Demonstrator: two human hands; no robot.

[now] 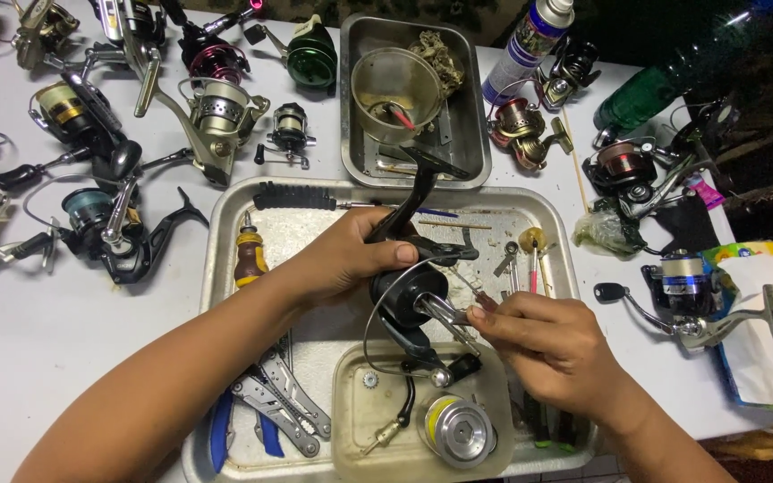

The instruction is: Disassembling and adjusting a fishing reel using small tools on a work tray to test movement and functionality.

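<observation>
The left hand (346, 255) is wrapped tight around a black reel (409, 286) over the tray (225, 215), while right beside it the right hand (552, 344) pinches a thin tool (469, 288) against the reel's shaft.

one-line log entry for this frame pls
left hand: grips black spinning reel | right hand: thin tool at shaft | under: metal tray | spool in dish

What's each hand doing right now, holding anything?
Left hand: closed around the black spinning reel, holding it over the metal tray.
Right hand: fingers pinched on a thin tool at the reel's shaft.
</observation>
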